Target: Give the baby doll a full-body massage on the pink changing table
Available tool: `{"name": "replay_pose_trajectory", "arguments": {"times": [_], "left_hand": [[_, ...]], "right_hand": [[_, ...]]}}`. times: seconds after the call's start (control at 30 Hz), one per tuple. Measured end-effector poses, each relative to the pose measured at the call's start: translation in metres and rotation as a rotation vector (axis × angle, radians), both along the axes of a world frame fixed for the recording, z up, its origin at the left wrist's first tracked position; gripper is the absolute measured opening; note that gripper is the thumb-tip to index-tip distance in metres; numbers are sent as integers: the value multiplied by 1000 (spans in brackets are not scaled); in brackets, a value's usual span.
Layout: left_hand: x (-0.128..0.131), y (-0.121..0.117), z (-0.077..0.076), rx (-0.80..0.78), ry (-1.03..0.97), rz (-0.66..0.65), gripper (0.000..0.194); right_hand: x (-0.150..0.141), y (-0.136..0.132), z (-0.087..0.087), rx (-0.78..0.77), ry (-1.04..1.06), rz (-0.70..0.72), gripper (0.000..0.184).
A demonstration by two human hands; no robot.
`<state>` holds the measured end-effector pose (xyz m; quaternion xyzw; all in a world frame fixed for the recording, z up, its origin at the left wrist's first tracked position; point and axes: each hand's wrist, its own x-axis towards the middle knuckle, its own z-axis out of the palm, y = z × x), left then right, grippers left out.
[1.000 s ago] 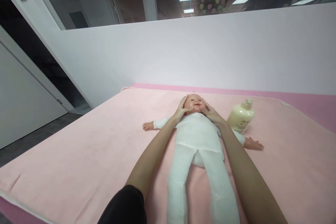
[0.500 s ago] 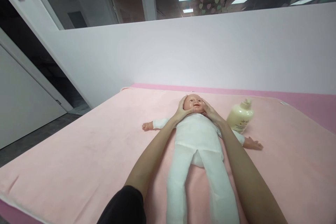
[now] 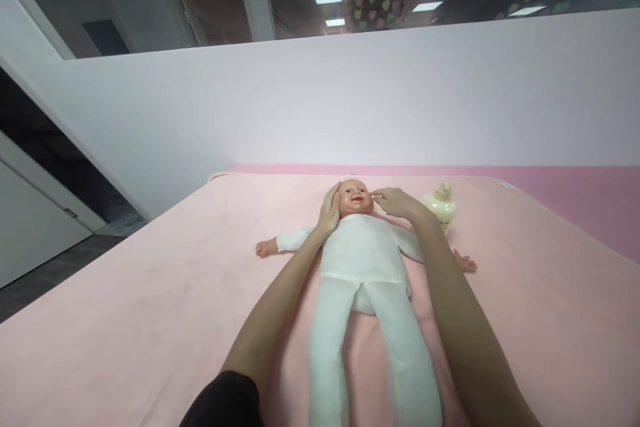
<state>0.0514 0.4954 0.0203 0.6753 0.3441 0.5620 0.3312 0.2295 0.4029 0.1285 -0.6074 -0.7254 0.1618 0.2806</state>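
Observation:
A baby doll (image 3: 363, 260) in a white suit lies on its back on a pale pink blanket (image 3: 150, 307), head away from me. My left hand (image 3: 330, 211) rests flat against the left side of the doll's head, fingers stretched up along it. On the other side, my right hand (image 3: 397, 203) is beside the head, with a finger touching the doll's cheek. Neither hand holds anything.
A cream lotion bottle (image 3: 440, 206) stands on the blanket just right of my right wrist, partly hidden by it. A white wall runs behind the bed. A darker pink sheet (image 3: 575, 200) shows at the right. An open doorway is at far left.
Both hands were cupping the doll's cheeks. My right hand has lifted outward to the side of the face, and the left has slid to the side of the head. The view shifted rightward.

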Motion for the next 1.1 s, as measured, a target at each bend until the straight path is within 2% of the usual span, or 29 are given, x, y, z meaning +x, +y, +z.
{"name": "replay_pose_trajectory", "arguments": {"times": [0.03,0.1,0.2,0.3,0.37,0.43,0.5,0.6,0.67,0.77,0.83,0.93,1.1], "left_hand": [[0,-2,4,-21,-13,27,47],[-1,-7,18,-48,-18,99,38],[4,-23,55,-41,-119,164,31],[24,-54,94,3,-289,3,26],[48,-79,107,-18,-342,-163,24],[77,-102,105,-168,-385,-408,24],[105,-117,92,-435,-360,-678,25],[132,-119,75,-823,-301,-812,36],[138,-111,75,-955,-332,-905,48],[136,-99,86,-1015,-446,-1055,59],[133,-95,93,-1044,-495,-1105,63],[131,-96,96,-1074,-542,-1116,67],[134,-99,92,-1038,-554,-1100,68]], "right_hand": [[-2,-8,12,16,4,-25,27],[-2,-24,35,101,147,-32,28],[14,-39,57,391,505,-58,28],[46,-40,56,610,792,-211,28],[66,-36,44,573,883,-369,29],[78,-32,30,380,873,-441,29],[83,-30,18,194,810,-413,31],[84,-29,10,27,740,-398,38],[85,-30,8,-60,769,-407,42],[87,-30,9,-169,862,-358,40],[89,-28,9,-191,889,-349,34],[90,-25,8,-149,895,-366,30],[91,-24,7,-140,875,-355,30]]}}
